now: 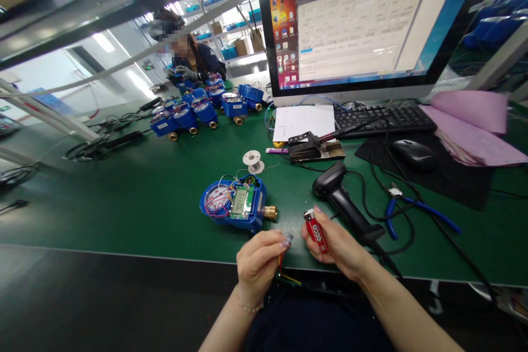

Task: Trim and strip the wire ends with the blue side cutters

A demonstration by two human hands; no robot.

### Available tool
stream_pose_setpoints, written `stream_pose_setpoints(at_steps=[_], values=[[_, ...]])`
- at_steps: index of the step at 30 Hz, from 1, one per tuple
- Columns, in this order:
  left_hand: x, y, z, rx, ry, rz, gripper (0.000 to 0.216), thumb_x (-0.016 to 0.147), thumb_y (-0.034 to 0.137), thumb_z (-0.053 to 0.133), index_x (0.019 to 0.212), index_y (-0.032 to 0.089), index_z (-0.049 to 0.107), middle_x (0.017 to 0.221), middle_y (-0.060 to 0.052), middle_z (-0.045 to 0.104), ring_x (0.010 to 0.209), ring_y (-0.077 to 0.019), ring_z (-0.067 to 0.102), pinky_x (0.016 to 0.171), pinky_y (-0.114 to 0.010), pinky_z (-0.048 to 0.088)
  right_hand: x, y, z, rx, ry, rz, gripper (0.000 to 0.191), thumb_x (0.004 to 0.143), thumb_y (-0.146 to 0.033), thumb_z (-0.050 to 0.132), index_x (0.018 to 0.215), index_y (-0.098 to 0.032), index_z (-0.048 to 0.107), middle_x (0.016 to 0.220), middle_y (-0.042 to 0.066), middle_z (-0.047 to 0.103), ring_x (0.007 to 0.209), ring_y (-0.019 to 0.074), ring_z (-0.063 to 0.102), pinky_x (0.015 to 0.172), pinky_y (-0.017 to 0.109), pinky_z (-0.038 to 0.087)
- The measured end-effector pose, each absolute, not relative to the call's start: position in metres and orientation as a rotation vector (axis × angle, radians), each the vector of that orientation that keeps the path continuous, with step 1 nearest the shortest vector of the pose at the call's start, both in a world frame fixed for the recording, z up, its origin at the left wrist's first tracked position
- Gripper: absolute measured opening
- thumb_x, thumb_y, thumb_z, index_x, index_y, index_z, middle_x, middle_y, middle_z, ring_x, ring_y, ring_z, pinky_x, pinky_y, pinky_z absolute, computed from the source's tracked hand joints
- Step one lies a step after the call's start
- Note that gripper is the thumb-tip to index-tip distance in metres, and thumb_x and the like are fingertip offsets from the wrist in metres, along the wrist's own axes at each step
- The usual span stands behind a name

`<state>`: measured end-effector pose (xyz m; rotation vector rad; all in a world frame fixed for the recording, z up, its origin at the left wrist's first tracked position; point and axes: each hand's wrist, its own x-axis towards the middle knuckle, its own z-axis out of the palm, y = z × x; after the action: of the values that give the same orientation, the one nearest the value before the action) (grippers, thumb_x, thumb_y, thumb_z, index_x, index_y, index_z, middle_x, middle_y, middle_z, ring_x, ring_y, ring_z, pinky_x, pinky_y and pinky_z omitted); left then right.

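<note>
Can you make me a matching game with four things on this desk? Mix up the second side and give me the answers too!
Things:
1. Lighter
2. Computer mouse
3. Wire cutters
4. Spool

Clues:
A. On the black mat
B. White, just beyond the blue meter
C. Red, in the right hand
D. Has blue handles

Right pairs: 1-C, 2-A, 3-D, 4-B
</note>
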<state>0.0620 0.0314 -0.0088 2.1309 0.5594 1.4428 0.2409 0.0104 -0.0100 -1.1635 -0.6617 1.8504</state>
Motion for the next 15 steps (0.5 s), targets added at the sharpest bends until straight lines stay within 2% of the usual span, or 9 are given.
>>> stream_pose_setpoints(at_steps=[3,7,9,11,13,15], values=[[0.058,0.030,-0.016,2.295,0.597,1.410,0.024,0.074,-0.004,0.058,0.092,0.012,0.060,0.087,-0.008,0.064,0.086,-0.0161,0.061,0.077,-0.028,0.054,0.252,0.012,-0.015,-1.336,-0.843,1.581,0.062,0.072,-0.073,0.043,0.088,-0.014,0.050,0.055,-0.003,0.045,0.045,0.0082,0.041,0.033,0.015,0.023],[0.048,0.025,-0.026,2.489,0.637,1.340,0.018,0.079,0.000,0.053,0.094,0.009,0.059,0.086,-0.011,0.064,0.087,-0.0168,0.061,0.080,-0.030,0.054,0.259,0.014,-0.030,-1.525,-1.140,1.284,0.054,0.081,-0.065,0.035,0.096,-0.015,0.049,0.064,0.000,0.048,0.054,0.0124,0.049,0.039,0.020,0.033],[0.043,0.021,-0.027,2.532,0.637,1.340,0.020,0.080,0.001,0.051,0.097,0.008,0.059,0.088,-0.012,0.064,0.088,-0.0172,0.061,0.082,-0.032,0.054,0.258,0.016,-0.035,-1.627,-1.330,1.148,0.047,0.085,-0.057,0.030,0.098,-0.017,0.050,0.065,0.000,0.050,0.057,0.0143,0.052,0.048,0.024,0.040],[0.039,0.018,-0.024,2.583,0.632,1.336,0.022,0.080,0.002,0.052,0.100,0.008,0.059,0.090,-0.013,0.064,0.091,-0.0180,0.060,0.083,-0.033,0.053,0.256,0.019,-0.038,-1.705,-1.478,1.000,0.042,0.086,-0.050,0.031,0.101,-0.017,0.052,0.074,0.004,0.057,0.068,0.0183,0.057,0.063,0.031,0.045],[0.037,0.017,-0.018,2.611,0.630,1.324,0.024,0.079,0.001,0.053,0.101,0.009,0.058,0.091,-0.013,0.064,0.093,-0.0185,0.059,0.084,-0.034,0.053,0.253,0.022,-0.039,-1.753,-1.570,0.843,0.041,0.085,-0.044,0.033,0.107,-0.015,0.052,0.093,0.009,0.060,0.086,0.0228,0.058,0.080,0.037,0.045],[0.037,0.018,-0.012,2.618,0.623,1.314,0.024,0.078,0.001,0.053,0.100,0.009,0.058,0.092,-0.013,0.064,0.093,-0.0183,0.060,0.085,-0.034,0.053,0.251,0.027,-0.041,-1.795,-1.623,0.719,0.043,0.084,-0.039,0.034,0.112,-0.012,0.052,0.102,0.012,0.057,0.093,0.0252,0.057,0.085,0.040,0.043]])
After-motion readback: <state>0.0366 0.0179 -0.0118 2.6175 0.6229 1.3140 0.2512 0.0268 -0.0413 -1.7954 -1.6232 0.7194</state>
